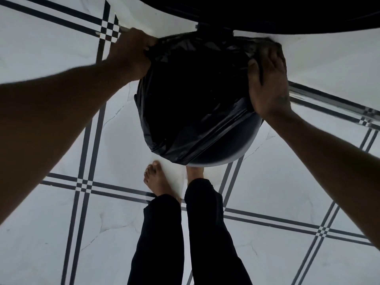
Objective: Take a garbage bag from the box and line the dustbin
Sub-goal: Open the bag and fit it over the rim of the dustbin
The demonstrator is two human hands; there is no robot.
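Note:
A black garbage bag (195, 95) is spread over the mouth of a round dustbin (232, 147) standing on the floor in front of my feet. The bag's edge is folded down over the rim on the near left side, while a grey strip of the bin's wall shows at the near right. My left hand (131, 54) grips the bag's edge at the bin's far left rim. My right hand (267, 79) presses and holds the bag against the right rim. The box is not in view.
White floor tiles (61, 233) with dark crossing stripes surround the bin. My bare left foot (156, 179) and dark trouser legs (185, 233) stand just in front of it. A large dark curved object (267, 11), likely the bin's raised lid, fills the top edge.

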